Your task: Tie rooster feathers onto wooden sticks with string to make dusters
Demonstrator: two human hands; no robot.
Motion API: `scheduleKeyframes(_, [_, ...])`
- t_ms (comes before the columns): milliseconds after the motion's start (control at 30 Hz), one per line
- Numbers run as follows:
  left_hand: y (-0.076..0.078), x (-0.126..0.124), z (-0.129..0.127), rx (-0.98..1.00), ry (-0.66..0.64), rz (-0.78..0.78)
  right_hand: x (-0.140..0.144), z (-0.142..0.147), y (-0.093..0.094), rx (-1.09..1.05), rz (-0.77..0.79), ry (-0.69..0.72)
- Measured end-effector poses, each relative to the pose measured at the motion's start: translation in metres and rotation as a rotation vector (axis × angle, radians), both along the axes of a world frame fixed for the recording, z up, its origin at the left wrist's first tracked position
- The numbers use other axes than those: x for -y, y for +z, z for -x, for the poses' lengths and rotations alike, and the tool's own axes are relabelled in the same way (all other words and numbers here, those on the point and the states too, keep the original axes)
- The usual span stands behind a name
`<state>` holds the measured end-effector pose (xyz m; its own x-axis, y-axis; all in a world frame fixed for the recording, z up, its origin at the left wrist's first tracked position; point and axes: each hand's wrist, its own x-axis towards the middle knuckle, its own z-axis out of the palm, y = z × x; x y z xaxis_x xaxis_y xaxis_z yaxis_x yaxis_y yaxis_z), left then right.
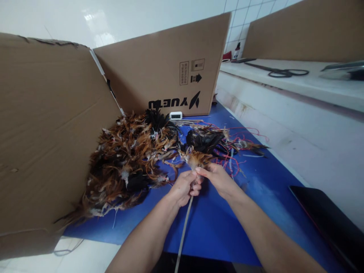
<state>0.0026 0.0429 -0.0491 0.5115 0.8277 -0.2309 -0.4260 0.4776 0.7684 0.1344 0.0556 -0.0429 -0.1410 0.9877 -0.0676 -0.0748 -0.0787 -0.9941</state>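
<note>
A thin pale stick (184,227) rises from the bottom edge of the view, where its lower end is cut off, and runs up between the two forearms. The left hand (182,187) curls closed around the stick's upper part, fingers (195,187) folded over it so the stick vanishes inside the fist. The right hand (217,178) meets it from the other side, its thumb and fingertips pinched shut on the base of a small tuft of feathers (195,159) sitting at the stick's top (just how the tuft is fastened is hidden by the fingers). The tuft is soft, tan and rust-brown with downy pale bits.

Both hands hover over a smooth blue mat (216,223) on the bench. At the right edge a flat, glossy black slab (330,220) lies partly out of view.

Beyond the hands lies a big loose heap of feathers (127,163), brown, orange and black, wispy and tangled, and to its right a smaller dark pile (207,140) among thin red strings (236,159). A small white device (175,115) sits behind the heap, its face too small to read.

Creased brown cardboard sheets (45,132) stand around the back and left; one bears upside-down black print. On a higher white ledge (284,81) at far right lie black-handled scissors (281,71).
</note>
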Motion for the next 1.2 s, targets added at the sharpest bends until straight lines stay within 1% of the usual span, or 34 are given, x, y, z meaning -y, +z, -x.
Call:
scheduleKeyframes(200, [0.0038, -0.0005, -0.0013, -0.026, 0.014, -0.032, 0.0006, -0.0039, 0.0017, -0.036, 0.004, 0.053])
scheduleKeyframes(300, [0.0044, -0.0002, -0.0016, -0.022, -0.003, -0.041, 0.0012, -0.0050, 0.0038, -0.030, -0.010, 0.082])
scheduleKeyframes(433, [0.0028, 0.0005, -0.0014, -0.020, -0.026, -0.062, 0.0017, -0.0029, 0.0047, 0.045, -0.002, 0.035])
scheduleKeyframes(533, [0.0027, 0.0011, -0.0017, -0.036, -0.021, -0.058, 0.0012, -0.0011, 0.0021, 0.057, 0.004, 0.002])
scheduleKeyframes(700, [0.0035, 0.0010, -0.0014, -0.012, -0.034, -0.014, 0.0006, -0.0008, -0.0015, 0.056, -0.012, -0.004])
scheduleKeyframes(867, [-0.0003, -0.0010, -0.0003, 0.026, -0.026, 0.032, 0.0012, -0.0010, 0.0027, 0.100, -0.015, -0.030])
scheduleKeyframes(1067, [0.0014, -0.0004, -0.0020, 0.007, 0.021, -0.009, 0.0008, -0.0007, 0.0029, 0.058, 0.022, -0.025])
scheduleKeyframes(1200, [0.0040, 0.0012, -0.0038, -0.011, 0.047, -0.040, 0.0011, -0.0001, 0.0038, 0.058, 0.035, -0.056])
